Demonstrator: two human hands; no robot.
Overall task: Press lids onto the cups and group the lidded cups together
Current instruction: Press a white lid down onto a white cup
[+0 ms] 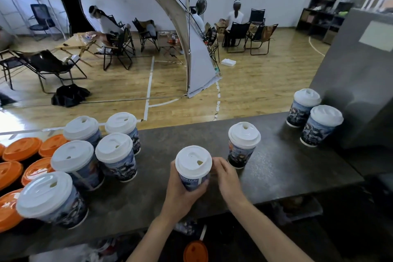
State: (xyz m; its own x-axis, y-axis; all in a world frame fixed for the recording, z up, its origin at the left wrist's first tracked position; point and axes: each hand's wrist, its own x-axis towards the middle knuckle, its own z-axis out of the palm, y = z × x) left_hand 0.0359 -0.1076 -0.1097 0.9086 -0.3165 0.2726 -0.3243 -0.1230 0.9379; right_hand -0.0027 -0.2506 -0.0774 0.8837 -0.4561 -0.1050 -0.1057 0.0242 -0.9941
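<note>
— Place of the cup (192, 183) in hand?
— Stands upright at the middle of the table (276, 166), close to the front edge, with a white lid (193, 160) on top. Sits wrapped in the left hand (182, 189), fingers curled round the printed wall below the lid.
— And the right hand (226, 175)?
— Lies against the cup's right side, fingers bent toward it, tips hidden behind the wall. Cannot tell whether gripping or only touching.
— Which way to the group?
— Leftward. Cluster of lidded cups (114, 155), five in all, toward the left end of the table, across a bare strip of table from the left hand. Looks like a plain sideways carry or slide, long axis kept vertical. Favours the left hand: nearer that side and gripping the wall.
— Anything in the way?
— Nothing between cup and cluster. To the right and a little further back, a lone cup (244, 142) with its lid on, near the right hand. Pair of cups (306, 106), also lidded, well apart at the far right end beside a grey box (361, 70). Orange lids (21, 149) past the cluster, at the left edge.
— Risks?
— Front edge close under the wrists, so little room toward the body; more toward the back edge. Probably calls for a gentle set-down, so as not to knock the cluster's nearest cup.
</note>
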